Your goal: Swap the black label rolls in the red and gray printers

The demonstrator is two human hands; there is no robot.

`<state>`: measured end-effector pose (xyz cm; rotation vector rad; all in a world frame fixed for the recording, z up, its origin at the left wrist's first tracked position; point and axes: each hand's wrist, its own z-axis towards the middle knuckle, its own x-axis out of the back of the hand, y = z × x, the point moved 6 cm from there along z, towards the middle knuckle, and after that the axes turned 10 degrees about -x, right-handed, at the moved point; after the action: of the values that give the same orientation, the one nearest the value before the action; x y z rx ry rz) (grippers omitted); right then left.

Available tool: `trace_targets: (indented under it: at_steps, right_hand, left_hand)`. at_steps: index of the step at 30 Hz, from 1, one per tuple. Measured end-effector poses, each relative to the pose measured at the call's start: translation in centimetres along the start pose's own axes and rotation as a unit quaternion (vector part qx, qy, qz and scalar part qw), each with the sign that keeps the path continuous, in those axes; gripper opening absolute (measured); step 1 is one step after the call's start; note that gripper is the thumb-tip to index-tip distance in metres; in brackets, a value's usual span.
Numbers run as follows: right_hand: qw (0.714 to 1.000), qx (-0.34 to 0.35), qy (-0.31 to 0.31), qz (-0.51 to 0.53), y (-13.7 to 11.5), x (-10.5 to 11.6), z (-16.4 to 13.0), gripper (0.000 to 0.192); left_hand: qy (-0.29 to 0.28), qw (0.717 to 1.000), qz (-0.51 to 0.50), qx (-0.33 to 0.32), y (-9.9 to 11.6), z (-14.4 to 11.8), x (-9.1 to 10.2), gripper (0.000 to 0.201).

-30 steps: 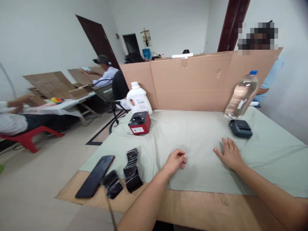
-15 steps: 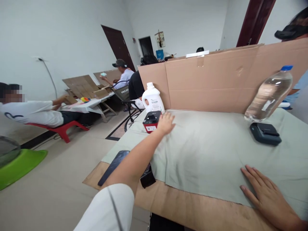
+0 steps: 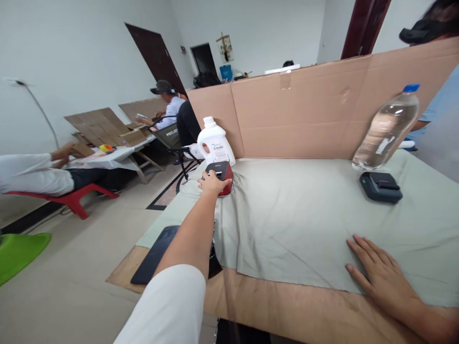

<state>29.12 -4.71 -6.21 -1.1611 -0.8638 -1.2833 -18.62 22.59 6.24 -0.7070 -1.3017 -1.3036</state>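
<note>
My left hand reaches across the table to a small boxy red-and-black device. Its fingers curl over the device's left edge and the thumb lies by the right side, covering the front. Directly behind stands a white jug with a handle and cap. My right hand lies flat and open, palm down on the pale green cloth, near the table's front edge. Farther back from it sits a dark, rounded boxy device.
A large clear bottle with a blue cap leans by the cardboard partition. Under my left forearm lie a dark flat object and a black item. People sit at another table on the left; another person is beyond the partition.
My left hand has shifted from the right side of the red-and-black device onto its front. My right hand stays flat on the cloth. The view has turned slightly right.
</note>
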Motion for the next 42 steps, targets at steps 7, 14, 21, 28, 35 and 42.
trace_targets:
  at_steps: [7, 14, 21, 28, 35, 42]
  right_hand:
    - [1.000, -0.015, -0.018, 0.006, -0.4, 0.6, 0.0, 0.064]
    - [1.000, -0.003, 0.005, -0.004, -0.7, 0.9, -0.1, 0.060]
    - [1.000, 0.005, 0.013, -0.002, -1.1, 1.3, -0.1, 0.056]
    - [0.999, 0.006, 0.035, 0.022, -1.1, 1.2, -0.1, 0.053]
    - [0.999, 0.007, 0.032, 0.032, -0.9, 1.1, -0.1, 0.053]
    - [0.972, -0.041, 0.018, 0.229, -2.5, 2.2, 1.0, 0.059]
  left_hand:
    - [0.083, 0.996, -0.026, 0.005, 3.3, -3.0, 1.5, 0.058]
    - [0.040, 0.981, -0.096, -0.166, 12.9, -13.9, 2.8, 0.053]
    - [0.045, 0.951, -0.143, -0.270, 15.6, -28.6, 1.9, 0.066]
    - [0.033, 0.913, -0.271, -0.304, 12.3, -32.1, 1.5, 0.054]
    - [-0.091, 0.780, -0.599, -0.154, 10.0, -24.7, -2.4, 0.052]
    - [-0.252, 0.576, -0.774, -0.072, 11.7, -24.7, -6.4, 0.070]
